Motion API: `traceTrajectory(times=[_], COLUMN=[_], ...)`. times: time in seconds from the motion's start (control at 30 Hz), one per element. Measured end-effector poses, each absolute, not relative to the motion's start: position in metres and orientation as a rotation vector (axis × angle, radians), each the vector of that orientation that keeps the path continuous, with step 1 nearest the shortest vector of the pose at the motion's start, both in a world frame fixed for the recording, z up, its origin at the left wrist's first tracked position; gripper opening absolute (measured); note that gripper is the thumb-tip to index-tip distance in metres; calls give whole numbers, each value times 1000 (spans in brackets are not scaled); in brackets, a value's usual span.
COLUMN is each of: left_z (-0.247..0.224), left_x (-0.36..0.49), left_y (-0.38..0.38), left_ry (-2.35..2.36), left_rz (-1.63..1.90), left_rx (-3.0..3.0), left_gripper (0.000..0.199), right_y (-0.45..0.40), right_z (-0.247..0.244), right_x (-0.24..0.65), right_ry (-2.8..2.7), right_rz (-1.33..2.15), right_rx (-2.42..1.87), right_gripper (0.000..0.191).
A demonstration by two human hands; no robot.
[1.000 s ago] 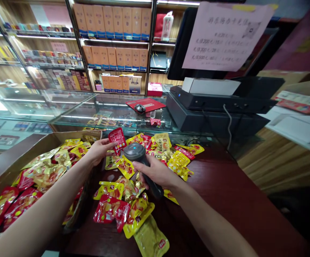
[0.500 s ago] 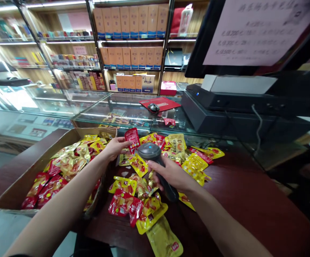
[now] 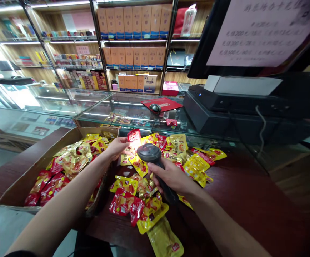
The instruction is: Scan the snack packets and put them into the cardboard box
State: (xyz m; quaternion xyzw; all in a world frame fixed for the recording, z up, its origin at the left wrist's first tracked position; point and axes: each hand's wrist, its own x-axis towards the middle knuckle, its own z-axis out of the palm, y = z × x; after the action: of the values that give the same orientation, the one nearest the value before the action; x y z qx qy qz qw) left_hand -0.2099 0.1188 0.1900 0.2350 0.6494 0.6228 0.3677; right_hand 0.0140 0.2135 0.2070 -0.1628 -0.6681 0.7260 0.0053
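Note:
My left hand pinches a small red snack packet by its left edge and holds it upright above the pile. Bright light falls on the packet's lower part. My right hand is wrapped round the handle of a black barcode scanner, whose head points at the packet from close by, apart from it. Under and around both hands, red, yellow and gold snack packets lie loose on the dark red counter. To the left, an open cardboard box holds many more such packets.
Behind the pile is a glass display counter with a computer mouse on a red mat. At right stand a black cash drawer and a monitor bearing a paper notice. Shelves of orange boxes line the back wall.
A bright light now shows on the red packet, and the blue light on top of the scanner has gone out. Both hands keep nearly the same places; the view has shifted slightly.

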Motion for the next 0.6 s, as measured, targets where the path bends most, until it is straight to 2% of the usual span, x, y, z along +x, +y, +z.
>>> traceTrajectory(times=[0.33,0.5,0.6], left_z=[199,235,260], left_x=[-209,-216,-228], left_y=[114,87,48], left_ry=[1682,1940,2186], left_rz=[1676,1851,1888], left_rx=[661,725,838], left_gripper=[44,50,45], right_y=[216,213,208], right_z=[221,223,223], right_x=[18,24,25], right_ry=[-2130,-2131,-2128], right_rz=[2220,2214,2203], right_rx=[-563,-493,-492], right_gripper=[33,38,41])
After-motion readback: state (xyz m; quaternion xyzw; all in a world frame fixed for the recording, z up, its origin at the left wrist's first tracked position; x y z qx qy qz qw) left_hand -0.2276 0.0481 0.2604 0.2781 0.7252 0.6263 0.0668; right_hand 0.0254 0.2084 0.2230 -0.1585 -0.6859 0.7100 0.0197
